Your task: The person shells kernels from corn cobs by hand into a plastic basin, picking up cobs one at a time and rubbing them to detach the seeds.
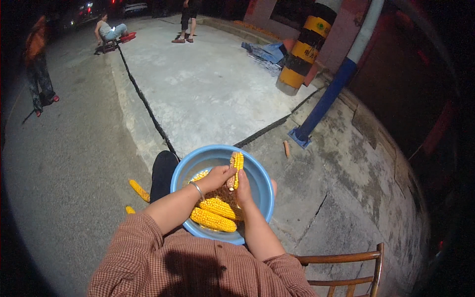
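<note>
Over a blue plastic basin (263,185), both my hands are on one upright, partly shelled ear of corn (237,161), with bare cob showing along its left side. My left hand (219,178), with a metal bangle at the wrist, presses its thumb against the kernels. My right hand (243,189) grips the ear from the right, its fingers partly hidden behind it. Two full ears of yellow corn (213,219) lie in the basin below my hands. Loose kernels (200,175) show at the basin's left inside.
Two corn ears (139,190) lie on the ground at left. A bare cob (286,149) is near a blue post's base (300,137). A wooden chair (341,258) stands at lower right, a striped pillar (304,52) beyond. Several people are farther off, one seated (111,31).
</note>
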Available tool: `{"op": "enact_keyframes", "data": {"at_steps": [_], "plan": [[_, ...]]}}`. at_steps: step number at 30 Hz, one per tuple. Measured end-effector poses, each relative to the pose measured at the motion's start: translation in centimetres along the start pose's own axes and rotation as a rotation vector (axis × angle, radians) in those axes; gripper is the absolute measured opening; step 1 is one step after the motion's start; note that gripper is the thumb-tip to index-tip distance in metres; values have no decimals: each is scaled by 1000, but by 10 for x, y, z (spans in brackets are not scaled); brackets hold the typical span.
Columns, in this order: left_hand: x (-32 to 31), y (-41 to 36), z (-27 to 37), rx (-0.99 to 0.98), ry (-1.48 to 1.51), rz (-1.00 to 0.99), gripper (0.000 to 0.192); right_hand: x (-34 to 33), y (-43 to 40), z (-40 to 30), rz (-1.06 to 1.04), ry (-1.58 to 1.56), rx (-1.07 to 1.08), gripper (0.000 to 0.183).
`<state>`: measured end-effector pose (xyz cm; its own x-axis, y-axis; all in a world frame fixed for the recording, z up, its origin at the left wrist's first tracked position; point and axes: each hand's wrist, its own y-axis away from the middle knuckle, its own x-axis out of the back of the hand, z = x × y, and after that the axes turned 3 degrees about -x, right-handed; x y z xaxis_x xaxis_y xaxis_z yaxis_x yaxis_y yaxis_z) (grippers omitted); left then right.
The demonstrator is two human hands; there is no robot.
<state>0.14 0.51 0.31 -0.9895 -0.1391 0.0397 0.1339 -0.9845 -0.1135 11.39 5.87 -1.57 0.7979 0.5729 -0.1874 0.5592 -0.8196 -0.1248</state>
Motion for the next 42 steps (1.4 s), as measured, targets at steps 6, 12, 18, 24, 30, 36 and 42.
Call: {"op": "enact_keyframes", "data": {"at_steps": [6, 12, 18, 24, 30, 36, 42], "plan": [[4, 4, 1, -58, 99, 4, 36, 7, 5, -12, -261, -504, -346, 50], [10, -6, -3, -46, -144, 124, 33, -2, 7, -12, -120, -96, -182, 45], [7, 3, 6, -151, -178, 141, 31, 5, 3, 7, -115, 43, 40, 44], [12, -2, -9, -168, 70, 121, 30, 8, 5, -8, -392, -442, -339, 50], [3, 4, 11, -21, 202, 95, 30, -4, 9, -14, -193, -318, -271, 42], [4, 0, 0, -72, 27, 87, 29, 5, 3, 1, -169, -199, -228, 38], [13, -6, -18, -74, 78, 93, 29, 2, 6, -18, -300, -564, -399, 41]]}}
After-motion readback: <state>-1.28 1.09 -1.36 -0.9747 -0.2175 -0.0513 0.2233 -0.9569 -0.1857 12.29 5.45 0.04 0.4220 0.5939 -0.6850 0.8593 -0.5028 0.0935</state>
